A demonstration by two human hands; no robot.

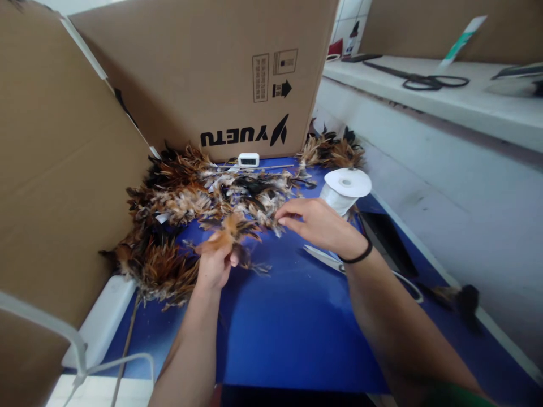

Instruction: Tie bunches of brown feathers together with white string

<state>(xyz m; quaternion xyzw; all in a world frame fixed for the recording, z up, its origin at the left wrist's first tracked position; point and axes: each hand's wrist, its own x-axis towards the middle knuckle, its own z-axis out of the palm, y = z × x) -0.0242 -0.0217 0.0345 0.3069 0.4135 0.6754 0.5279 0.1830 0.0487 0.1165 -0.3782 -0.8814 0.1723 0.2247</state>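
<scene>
My left hand (214,265) is closed round a small bunch of brown and orange feathers (231,229), which fans out above and to the right of the fingers. To its right, my right hand (311,223) has thumb and fingertips pinched together at the edge of the loose pale feathers (271,200). Whether a feather sits in that pinch is too small to make out. Scissors with pale blades (324,259) lie on the blue tabletop (292,328), partly hidden under my right forearm. Just behind my right wrist stands a white spool (348,183).
Heaped brown and black feathers (165,265) line the left side. A small digital display (248,160) stands before a large cardboard box (203,73). A dark flat object (388,243) lies on the right. Black scissors (424,81) rest on a white ledge (479,107).
</scene>
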